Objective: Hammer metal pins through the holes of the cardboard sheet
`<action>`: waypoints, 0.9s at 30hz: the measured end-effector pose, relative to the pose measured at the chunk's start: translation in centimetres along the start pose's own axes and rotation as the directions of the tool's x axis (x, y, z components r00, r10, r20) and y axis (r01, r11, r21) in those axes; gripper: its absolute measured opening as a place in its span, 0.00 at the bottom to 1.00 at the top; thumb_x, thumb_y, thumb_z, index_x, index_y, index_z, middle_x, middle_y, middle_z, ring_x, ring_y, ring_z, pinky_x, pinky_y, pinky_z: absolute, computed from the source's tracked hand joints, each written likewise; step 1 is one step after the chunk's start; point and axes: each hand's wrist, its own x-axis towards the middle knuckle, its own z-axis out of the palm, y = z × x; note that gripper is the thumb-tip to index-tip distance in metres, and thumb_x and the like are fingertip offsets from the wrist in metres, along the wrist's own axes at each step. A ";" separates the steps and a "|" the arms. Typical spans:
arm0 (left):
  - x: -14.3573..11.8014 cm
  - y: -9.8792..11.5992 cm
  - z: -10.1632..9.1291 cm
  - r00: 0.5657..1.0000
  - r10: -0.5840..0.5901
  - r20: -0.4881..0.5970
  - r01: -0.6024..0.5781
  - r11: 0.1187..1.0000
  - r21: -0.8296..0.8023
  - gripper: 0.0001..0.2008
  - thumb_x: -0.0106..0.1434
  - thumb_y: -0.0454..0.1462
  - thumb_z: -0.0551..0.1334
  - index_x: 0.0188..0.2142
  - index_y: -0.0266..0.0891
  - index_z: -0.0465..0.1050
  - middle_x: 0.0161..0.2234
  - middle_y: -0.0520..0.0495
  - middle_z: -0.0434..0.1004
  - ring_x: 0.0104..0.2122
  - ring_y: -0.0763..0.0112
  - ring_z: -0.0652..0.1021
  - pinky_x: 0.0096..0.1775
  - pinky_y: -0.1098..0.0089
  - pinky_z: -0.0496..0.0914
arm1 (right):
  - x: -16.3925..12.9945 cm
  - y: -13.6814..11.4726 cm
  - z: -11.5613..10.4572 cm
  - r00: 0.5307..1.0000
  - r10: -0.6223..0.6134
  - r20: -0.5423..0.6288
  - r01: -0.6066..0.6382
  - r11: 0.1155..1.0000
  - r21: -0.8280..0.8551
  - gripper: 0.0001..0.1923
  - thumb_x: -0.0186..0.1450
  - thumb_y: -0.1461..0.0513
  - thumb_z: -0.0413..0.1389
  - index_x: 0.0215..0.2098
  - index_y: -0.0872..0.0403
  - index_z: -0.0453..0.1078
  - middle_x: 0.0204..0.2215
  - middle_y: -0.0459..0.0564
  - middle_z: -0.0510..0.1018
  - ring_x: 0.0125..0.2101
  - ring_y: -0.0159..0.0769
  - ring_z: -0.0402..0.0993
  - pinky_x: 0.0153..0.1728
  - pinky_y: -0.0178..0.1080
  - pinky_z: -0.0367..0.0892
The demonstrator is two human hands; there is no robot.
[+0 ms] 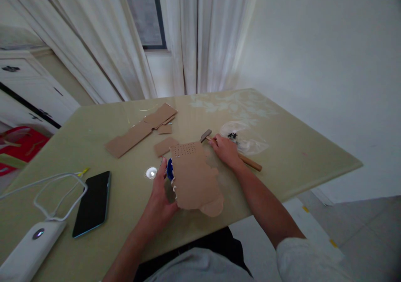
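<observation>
A cut piece of brown cardboard (196, 181) with rows of small holes near its top edge is tilted up in front of me. Its left edge is ragged, and its lower right has a rounded lobe. My left hand (161, 200) grips that left edge, thumb up along the side; the other fingers are hidden behind. Something blue (170, 170) shows partly behind the cardboard there. My right hand (226, 150) is closed around a hammer (250, 162) near its metal head, beside the cardboard's upper right corner. The wooden handle sticks out behind the hand to the right.
Past the right hand lies a clear plastic bag (255, 144) with small black pieces (232, 136). Cardboard scraps (138, 133) lie at the back left. A phone (92, 204), a white power bank (34, 248) and its cable (46, 179) occupy the table's left side.
</observation>
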 end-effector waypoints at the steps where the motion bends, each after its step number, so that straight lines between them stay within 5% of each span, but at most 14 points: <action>1: 0.1 -0.1 0.4 0.999 -0.038 -0.009 0.038 0.997 -0.067 0.62 0.64 0.44 0.76 0.81 0.54 0.33 0.81 0.32 0.45 0.78 0.42 0.56 0.73 0.40 0.59 | 0.0 0.0 0.1 1.000 -0.001 0.003 0.001 1.000 -0.001 0.19 0.80 0.50 0.51 0.57 0.52 0.75 0.49 0.59 0.87 0.48 0.50 0.84 0.45 0.44 0.70; 5: 0.5 0.9 1.8 0.985 -0.162 -0.053 0.148 0.967 -0.208 0.62 0.63 0.43 0.76 0.81 0.52 0.32 0.77 0.30 0.56 0.74 0.44 0.66 0.71 0.41 0.62 | 0.1 0.1 0.2 1.000 0.005 0.016 -0.005 1.000 -0.007 0.20 0.81 0.49 0.49 0.58 0.52 0.74 0.50 0.60 0.86 0.50 0.50 0.83 0.47 0.44 0.71; 10: -0.1 1.0 2.4 0.968 -0.226 -0.107 0.209 0.967 -0.149 0.62 0.61 0.43 0.76 0.81 0.52 0.35 0.74 0.32 0.61 0.73 0.42 0.66 0.72 0.37 0.59 | 0.1 0.0 0.1 0.999 0.013 0.042 -0.013 1.000 -0.019 0.21 0.81 0.49 0.47 0.58 0.52 0.74 0.51 0.60 0.86 0.51 0.50 0.83 0.48 0.44 0.71; 14: -0.7 -1.5 0.2 0.992 -0.113 0.058 0.115 0.993 -0.023 0.64 0.64 0.44 0.74 0.81 0.54 0.26 0.77 0.32 0.55 0.74 0.41 0.64 0.71 0.38 0.62 | 0.1 0.1 0.2 0.999 0.007 0.036 -0.006 1.000 -0.029 0.21 0.82 0.49 0.47 0.58 0.52 0.74 0.51 0.58 0.86 0.51 0.50 0.83 0.48 0.44 0.71; 16: -0.2 -2.6 -1.6 0.993 -0.080 0.081 0.074 0.994 0.081 0.60 0.67 0.44 0.70 0.81 0.51 0.25 0.75 0.31 0.60 0.71 0.43 0.70 0.68 0.39 0.67 | 0.2 0.1 0.3 0.999 0.004 0.034 -0.003 0.999 -0.034 0.21 0.81 0.48 0.47 0.58 0.51 0.74 0.51 0.58 0.86 0.51 0.50 0.83 0.47 0.43 0.71; 19: 2.0 -3.0 -4.1 0.996 -0.077 0.054 0.054 0.942 0.332 0.33 0.74 0.41 0.57 0.75 0.43 0.56 0.67 0.34 0.74 0.67 0.46 0.75 0.67 0.43 0.68 | 0.2 0.2 0.4 0.999 0.001 0.037 0.000 0.999 -0.041 0.21 0.81 0.48 0.47 0.58 0.51 0.74 0.50 0.58 0.86 0.50 0.50 0.84 0.46 0.43 0.71; 21: 4.3 -2.4 -5.1 0.971 -0.221 0.095 0.147 0.857 0.494 0.20 0.77 0.40 0.50 0.61 0.40 0.73 0.57 0.36 0.82 0.55 0.51 0.82 0.59 0.51 0.74 | 0.2 0.3 0.4 0.999 -0.003 0.042 0.005 0.999 -0.047 0.21 0.81 0.48 0.47 0.58 0.51 0.73 0.51 0.58 0.86 0.50 0.50 0.84 0.46 0.44 0.71; 24: 7.7 -1.4 -5.4 0.928 -0.365 0.078 0.196 0.656 0.729 0.17 0.77 0.44 0.51 0.44 0.40 0.77 0.46 0.37 0.84 0.46 0.49 0.84 0.48 0.56 0.75 | 0.2 0.4 0.4 0.999 -0.010 0.042 0.013 0.998 -0.054 0.21 0.82 0.49 0.47 0.59 0.51 0.73 0.51 0.58 0.86 0.50 0.50 0.83 0.47 0.44 0.71; 27: 9.8 -1.0 -4.7 0.913 -0.405 0.054 0.217 0.592 0.776 0.18 0.77 0.45 0.52 0.42 0.39 0.77 0.46 0.36 0.84 0.46 0.47 0.84 0.44 0.58 0.74 | 0.1 0.4 0.3 0.999 -0.015 0.038 0.017 0.998 -0.056 0.20 0.82 0.49 0.48 0.58 0.51 0.73 0.50 0.58 0.86 0.50 0.50 0.83 0.47 0.43 0.70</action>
